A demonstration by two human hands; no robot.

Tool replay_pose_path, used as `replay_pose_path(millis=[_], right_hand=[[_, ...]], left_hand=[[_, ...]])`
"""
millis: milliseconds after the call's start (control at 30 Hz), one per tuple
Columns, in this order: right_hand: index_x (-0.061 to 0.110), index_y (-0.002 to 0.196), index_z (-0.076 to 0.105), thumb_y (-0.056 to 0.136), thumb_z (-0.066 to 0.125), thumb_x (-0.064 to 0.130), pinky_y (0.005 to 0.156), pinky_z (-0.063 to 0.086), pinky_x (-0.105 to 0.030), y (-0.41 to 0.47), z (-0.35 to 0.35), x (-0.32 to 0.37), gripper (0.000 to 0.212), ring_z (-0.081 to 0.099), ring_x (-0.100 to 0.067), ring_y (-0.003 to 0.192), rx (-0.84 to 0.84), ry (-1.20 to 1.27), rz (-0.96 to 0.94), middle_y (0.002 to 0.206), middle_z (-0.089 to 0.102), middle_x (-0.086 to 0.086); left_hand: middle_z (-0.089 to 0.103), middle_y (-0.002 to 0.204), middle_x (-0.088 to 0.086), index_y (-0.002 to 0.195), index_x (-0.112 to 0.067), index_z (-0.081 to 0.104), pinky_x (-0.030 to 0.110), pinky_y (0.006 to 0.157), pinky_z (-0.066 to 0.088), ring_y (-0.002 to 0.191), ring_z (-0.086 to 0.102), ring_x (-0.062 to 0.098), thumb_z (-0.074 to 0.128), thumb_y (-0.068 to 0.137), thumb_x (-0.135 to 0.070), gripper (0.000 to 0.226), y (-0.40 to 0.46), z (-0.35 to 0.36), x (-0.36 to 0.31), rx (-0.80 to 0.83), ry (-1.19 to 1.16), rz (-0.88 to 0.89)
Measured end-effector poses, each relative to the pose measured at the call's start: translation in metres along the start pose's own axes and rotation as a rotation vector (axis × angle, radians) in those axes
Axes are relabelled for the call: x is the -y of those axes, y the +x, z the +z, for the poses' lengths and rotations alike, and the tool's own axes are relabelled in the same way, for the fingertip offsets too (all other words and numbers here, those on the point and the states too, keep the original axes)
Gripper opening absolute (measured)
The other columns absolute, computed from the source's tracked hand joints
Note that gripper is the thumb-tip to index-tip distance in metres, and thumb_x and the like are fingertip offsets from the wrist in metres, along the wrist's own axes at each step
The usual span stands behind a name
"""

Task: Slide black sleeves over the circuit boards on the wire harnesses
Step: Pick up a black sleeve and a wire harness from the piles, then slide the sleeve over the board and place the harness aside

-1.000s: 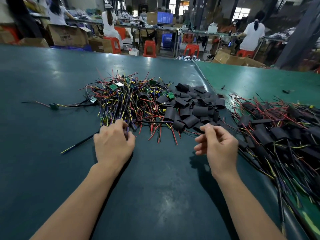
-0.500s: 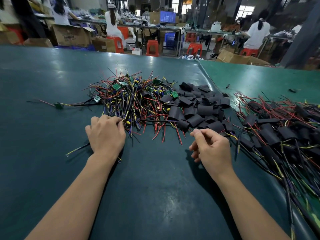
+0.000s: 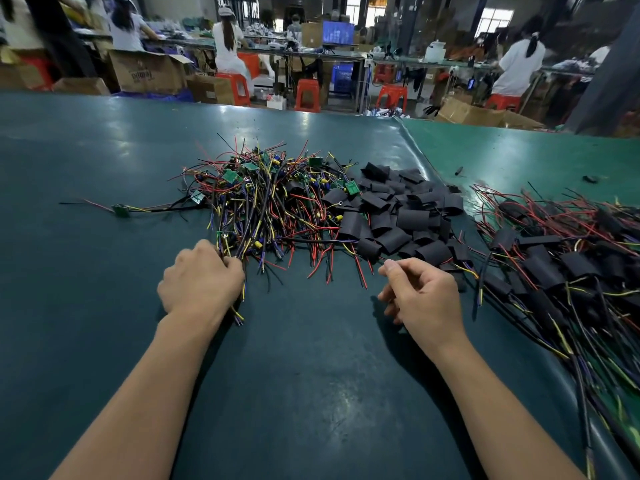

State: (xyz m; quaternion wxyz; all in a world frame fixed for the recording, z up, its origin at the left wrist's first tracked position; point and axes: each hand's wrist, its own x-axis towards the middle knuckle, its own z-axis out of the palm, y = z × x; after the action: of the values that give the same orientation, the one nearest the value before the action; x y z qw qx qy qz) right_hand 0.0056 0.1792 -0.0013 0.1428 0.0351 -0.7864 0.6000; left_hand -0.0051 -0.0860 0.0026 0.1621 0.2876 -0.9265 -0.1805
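Observation:
A tangled pile of wire harnesses (image 3: 263,206) with small green circuit boards lies in the middle of the dark green table (image 3: 311,393). To its right is a heap of loose black sleeves (image 3: 405,216). Further right sits a pile of harnesses with sleeves on them (image 3: 568,265). My left hand (image 3: 201,282) grips a bundle of wire ends at the near edge of the tangled pile. My right hand (image 3: 422,292) hovers just in front of the sleeve heap, fingers loosely curled, thumb and forefinger together; whether it pinches a thin wire I cannot tell.
One harness with a green board (image 3: 121,210) lies apart at the left. A seam (image 3: 426,157) joins a lighter green table on the right. Behind are cardboard boxes (image 3: 149,71), red stools (image 3: 306,95) and seated people at benches.
My left hand has drawn back toward me with the wire ends in its grip. My right hand has shifted slightly nearer and lower.

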Motion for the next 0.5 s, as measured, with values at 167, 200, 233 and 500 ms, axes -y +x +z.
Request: replay_pose_path(millis=[167,200,233,500], right_hand=[[0.020,0.078,0.069,0.096,0.060,0.022,0.035,0.041,-0.027,0.001,0.000,-0.002,0.021,0.053,-0.017,0.038,-0.012,-0.001,0.003,0.057,0.066,-0.004],[0.020,0.078,0.069,0.097,0.060,0.022,0.035,0.041,-0.027,0.001,0.000,-0.002,0.021,0.053,-0.017,0.038,-0.012,-0.002,0.000,0.057,0.066,-0.004],[0.020,0.078,0.069,0.097,0.060,0.022,0.035,0.041,-0.027,0.001,0.001,-0.003,0.021,0.053,-0.017,0.038,-0.010,-0.001,-0.005,0.057,0.066,-0.003],[0.019,0.077,0.069,0.096,0.060,0.023,0.034,0.038,-0.024,0.002,0.001,-0.005,0.021,0.053,-0.016,0.037,-0.008,0.010,-0.012,0.056,0.066,-0.004]], left_hand=[[0.068,0.093,0.016,0.099,-0.022,0.070,0.037,0.069,0.039,0.087,0.062,0.042,0.046,0.096,-0.051,0.038,-0.010,-0.009,-0.003,-0.125,-0.033,0.117],[0.069,0.089,0.016,0.096,-0.021,0.070,0.037,0.067,0.037,0.084,0.062,0.042,0.046,0.097,-0.052,0.039,-0.014,-0.011,-0.006,-0.202,-0.100,0.150],[0.069,0.087,0.014,0.093,-0.019,0.068,0.036,0.066,0.035,0.081,0.062,0.042,0.046,0.098,-0.051,0.039,-0.017,-0.013,-0.009,-0.294,-0.184,0.177],[0.066,0.091,0.014,0.097,-0.004,0.062,0.039,0.069,0.037,0.082,0.060,0.038,0.050,0.101,-0.025,0.025,-0.030,-0.017,-0.026,-0.649,-0.545,0.265]])
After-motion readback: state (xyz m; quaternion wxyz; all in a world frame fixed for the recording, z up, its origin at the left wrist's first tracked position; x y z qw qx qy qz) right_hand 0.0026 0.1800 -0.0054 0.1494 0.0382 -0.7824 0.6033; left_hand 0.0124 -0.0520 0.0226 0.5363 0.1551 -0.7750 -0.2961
